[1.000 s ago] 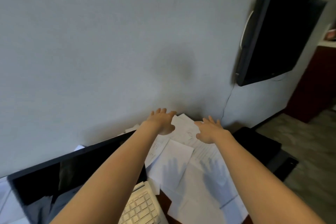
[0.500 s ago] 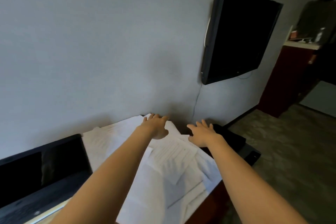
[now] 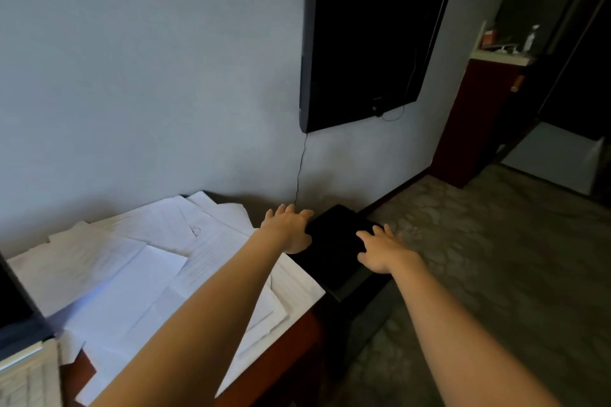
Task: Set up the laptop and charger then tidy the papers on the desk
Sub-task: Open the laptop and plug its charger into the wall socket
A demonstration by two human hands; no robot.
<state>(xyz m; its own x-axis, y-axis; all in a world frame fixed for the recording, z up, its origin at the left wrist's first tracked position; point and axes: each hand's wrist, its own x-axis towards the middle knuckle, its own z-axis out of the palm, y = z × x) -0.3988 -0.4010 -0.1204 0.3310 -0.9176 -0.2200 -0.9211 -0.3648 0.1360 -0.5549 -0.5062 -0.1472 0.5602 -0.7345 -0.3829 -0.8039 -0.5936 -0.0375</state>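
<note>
Grey wall [image 3: 148,76] backing the scene, wall-mounted black television [image 3: 373,43] hanging at upper right, thin cable [image 3: 301,168] trailing down from its lower corner toward the worktop's far end. Reddish-brown worktop [image 3: 284,347] running along the wall, its right-hand edge dropping off just beyond the papers. Loose white papers [image 3: 148,274] sprawling over most of that surface, overlapping at odd angles, some corners reaching up to the wall, one sheet jutting past the worktop's right edge. Open laptop [image 3: 20,324] sitting at far left, cropped by the frame: dark screen edge above, pale keyboard corner below, papers butting against it. Charger not showing anywhere.

Black flat-topped unit [image 3: 334,238] standing just beside the worktop's right end, against the wall. Left hand [image 3: 287,228] stretching forward, open and spread, palm down, gripping nothing, hovering over or resting on the near-left corner of the black unit; contact impossible to judge. Right hand [image 3: 380,248] likewise open, fingers fanned, empty, reaching over the unit's right side; touching or not, cannot tell.

Patterned carpet floor [image 3: 496,274] lying open and unobstructed to the right. Dark red cabinet [image 3: 476,116] standing farther back along the wall, small items on its pale top too blurred to name.
</note>
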